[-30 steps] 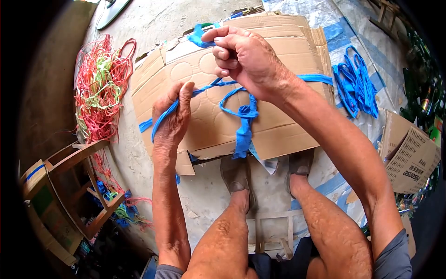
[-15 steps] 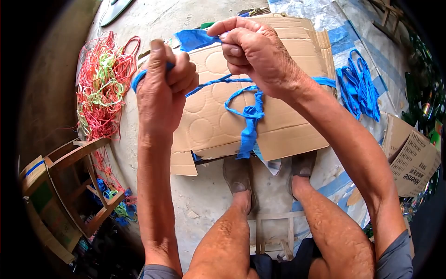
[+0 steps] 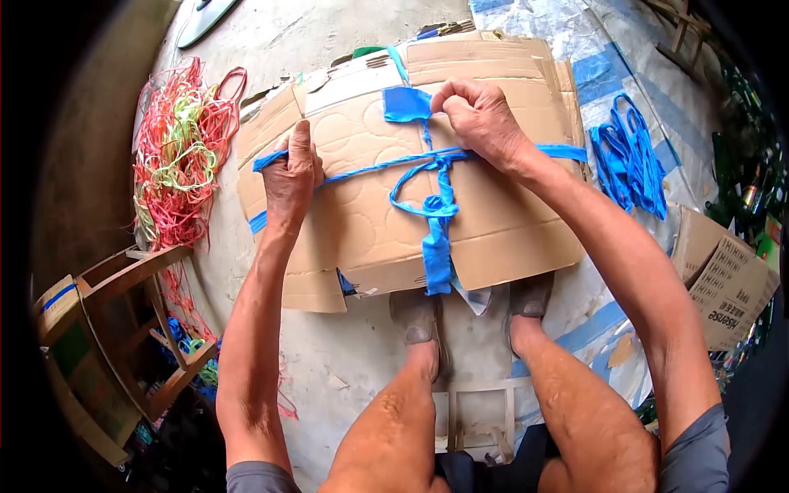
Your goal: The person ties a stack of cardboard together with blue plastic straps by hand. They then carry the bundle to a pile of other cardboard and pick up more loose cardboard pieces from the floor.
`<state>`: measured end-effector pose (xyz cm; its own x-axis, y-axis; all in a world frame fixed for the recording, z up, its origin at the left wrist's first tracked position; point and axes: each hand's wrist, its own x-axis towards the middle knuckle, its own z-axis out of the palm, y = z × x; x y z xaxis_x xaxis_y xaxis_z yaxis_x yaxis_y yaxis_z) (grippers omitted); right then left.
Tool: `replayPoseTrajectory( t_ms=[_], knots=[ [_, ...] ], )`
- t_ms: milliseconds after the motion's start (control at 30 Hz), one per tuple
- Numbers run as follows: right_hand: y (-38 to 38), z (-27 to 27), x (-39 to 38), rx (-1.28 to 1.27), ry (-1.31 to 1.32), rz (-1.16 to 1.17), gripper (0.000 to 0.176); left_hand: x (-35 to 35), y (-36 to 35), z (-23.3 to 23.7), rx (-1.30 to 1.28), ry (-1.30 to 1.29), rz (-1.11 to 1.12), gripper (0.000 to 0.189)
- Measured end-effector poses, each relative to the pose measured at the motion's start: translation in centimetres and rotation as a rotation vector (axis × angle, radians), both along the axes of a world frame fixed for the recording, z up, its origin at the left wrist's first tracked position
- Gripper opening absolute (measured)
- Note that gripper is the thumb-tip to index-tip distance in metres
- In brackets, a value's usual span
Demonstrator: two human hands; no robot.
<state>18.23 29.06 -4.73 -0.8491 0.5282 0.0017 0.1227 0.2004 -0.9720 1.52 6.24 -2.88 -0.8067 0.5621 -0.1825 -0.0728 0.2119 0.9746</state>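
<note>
A stack of flattened cardboard (image 3: 514, 218) lies in front of my feet, crossed by blue plastic strap (image 3: 370, 170) in two directions. My left hand (image 3: 289, 181) is closed in a fist on the blue strap at the stack's left side, thumb up, a short piece sticking out past the fist. My right hand (image 3: 481, 123) is closed in a pinch at the corner of a flat, widened piece of blue strap (image 3: 407, 105) above the crossing. Below the crossing sits a knot (image 3: 440, 205) with an open loop to its upper left and a wide tail running down over the near edge.
Tangled red and green strings (image 3: 177, 156) are piled at left, above a wooden frame (image 3: 140, 271). A bundle of blue strap (image 3: 629, 160) lies at right, near a printed carton (image 3: 731, 292) and green bottles (image 3: 748, 185). A low wooden stool (image 3: 481, 403) stands between my legs.
Both hands have come down closer to the cardboard, the right one also moving right. The crossing strap now shows running up to the far edge. The stack appears slightly shifted left.
</note>
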Motion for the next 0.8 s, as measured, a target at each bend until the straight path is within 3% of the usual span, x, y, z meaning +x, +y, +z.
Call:
replayPoseTrajectory(
  t_ms=[100,200,333,467,800],
  knots=[
    [-0.1,0.1,0.8,-0.118,-0.069,-0.001,0.02,1.0,-1.3,-0.5,-0.039,0.008,0.01,0.045],
    [0.0,-0.1,0.6,0.0,-0.007,-0.028,0.018,-0.1,-0.8,-0.9,0.023,-0.023,0.009,0.044],
    [-0.4,-0.5,0.8,0.032,0.016,-0.006,0.017,-0.3,-0.8,-1.7,-0.041,0.172,-0.045,0.042],
    [-0.5,-0.4,0.8,0.115,0.029,0.007,0.016,0.0,-0.9,-2.0,-0.011,0.049,-0.008,0.041],
    [-0.1,-1.9,0.1,-0.008,-0.011,-0.051,0.016,-0.3,-0.8,-3.9,-0.012,0.132,0.036,0.043]
  ],
)
